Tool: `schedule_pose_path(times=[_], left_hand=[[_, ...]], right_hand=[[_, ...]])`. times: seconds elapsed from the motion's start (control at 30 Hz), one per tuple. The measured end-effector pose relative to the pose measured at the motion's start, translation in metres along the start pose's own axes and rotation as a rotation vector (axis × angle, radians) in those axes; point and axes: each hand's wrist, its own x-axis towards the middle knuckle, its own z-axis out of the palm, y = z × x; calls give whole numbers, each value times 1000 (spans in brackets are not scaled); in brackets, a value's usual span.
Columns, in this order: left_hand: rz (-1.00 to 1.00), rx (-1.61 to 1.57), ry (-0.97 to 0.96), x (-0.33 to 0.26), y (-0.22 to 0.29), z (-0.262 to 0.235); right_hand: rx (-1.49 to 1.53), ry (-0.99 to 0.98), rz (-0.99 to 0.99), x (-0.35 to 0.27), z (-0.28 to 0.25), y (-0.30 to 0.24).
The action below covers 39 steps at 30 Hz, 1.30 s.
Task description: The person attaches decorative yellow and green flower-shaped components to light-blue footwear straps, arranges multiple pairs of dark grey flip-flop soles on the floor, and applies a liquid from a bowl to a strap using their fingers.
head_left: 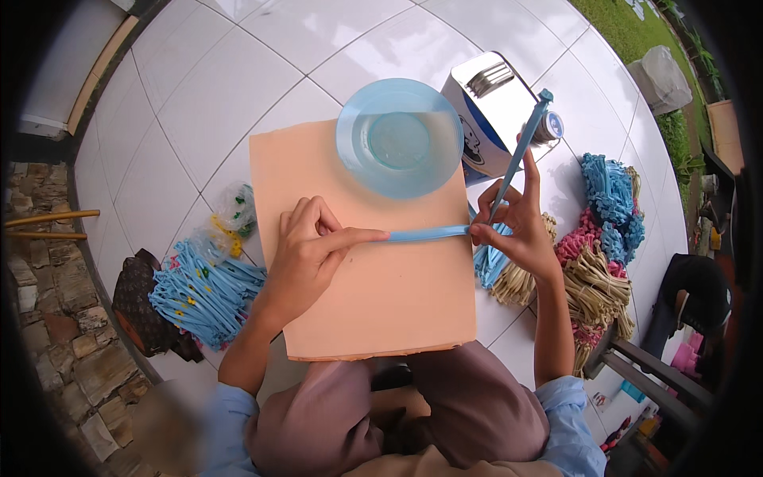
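A flat light-blue strip [421, 234], ribbon-like, stretches between my hands just over a peach-coloured board [381, 310]. My left hand [306, 246] has its index finger on the strip's left end, the other fingers curled; whether the thumb grips from below is hard to see. The thumb and fingers of my right hand [517, 226] pinch the strip near the board's right edge. From there its other part slants up and away to a small knotted tip, along the raised index finger. A clear blue glass plate [350, 155] rests at the board's far edge.
Behind the board stands a blue-and-white metal tin [505, 103] with a round cap. Bundles of blue strips [203, 294] lie left, beside a brown patterned bag [139, 302]. At right are more blue [612, 203] and beige bundles [596, 286], and dark metal bars [652, 370].
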Motion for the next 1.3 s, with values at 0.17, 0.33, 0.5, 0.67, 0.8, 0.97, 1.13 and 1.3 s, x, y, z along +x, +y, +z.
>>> schedule_pose_path(times=[0.17,0.33,0.5,0.67,0.8,0.97,1.13,1.3], left_hand=[[12,78,-95,7,1,-2],[24,112,-153,9,2,-3],[42,245,-86,9,16,0],[301,433,-2,15,31,22],[333,427,7,15,29,33],[344,491,-32,15,28,39],[287,430,-35,13,27,41],[256,363,-44,11,26,42]], right_hand=[[-109,-7,-22,7,0,-3],[-106,-21,4,8,0,-8],[-83,-96,80,12,4,-17],[-107,-105,57,10,3,-17],[-59,-92,42,9,4,-16],[25,-90,8,5,-8,2],[22,-75,-39,6,-13,4],[22,-83,1,9,-14,1]])
